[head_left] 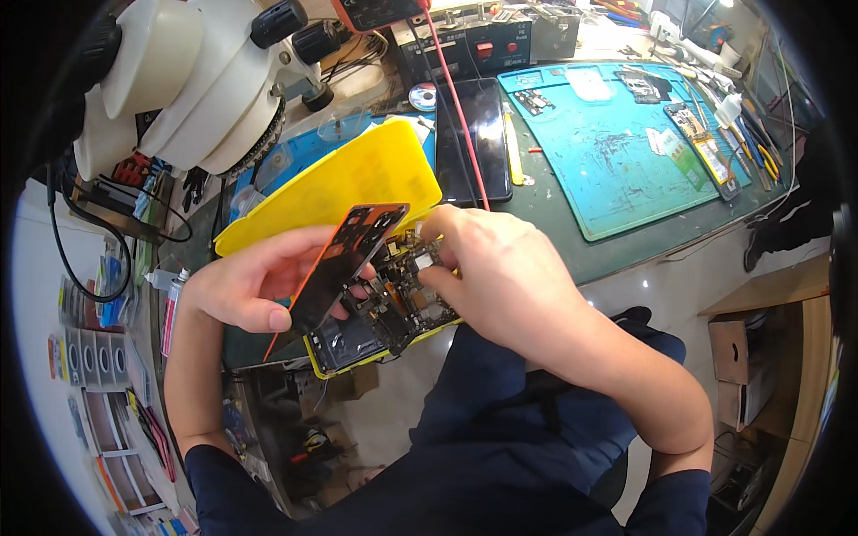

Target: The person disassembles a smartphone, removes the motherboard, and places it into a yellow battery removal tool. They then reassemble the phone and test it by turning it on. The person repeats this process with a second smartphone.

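My left hand [239, 284] grips a phone back cover [341, 268] with a black inner face and an orange edge, holding it tilted upright. Thumb and fingers lie on either side of it. Close by on the right, my right hand [505, 272] reaches down with thumb and index finger brought together over a heap of phone circuit boards [399, 299]. Whatever those fingertips pinch is hidden. The boards and other phone parts fill a yellow box [357, 364] at the bench's near edge. Its yellow lid [344, 174] stands raised behind my left hand.
Behind the lid lies a black phone [472, 134], crossed by a red cable [456, 98]. A blue-green work mat [608, 170] with phone parts and hand tools covers the right. A white microscope [192, 80] overhangs the left, and a dark power unit [487, 45] stands at the back.
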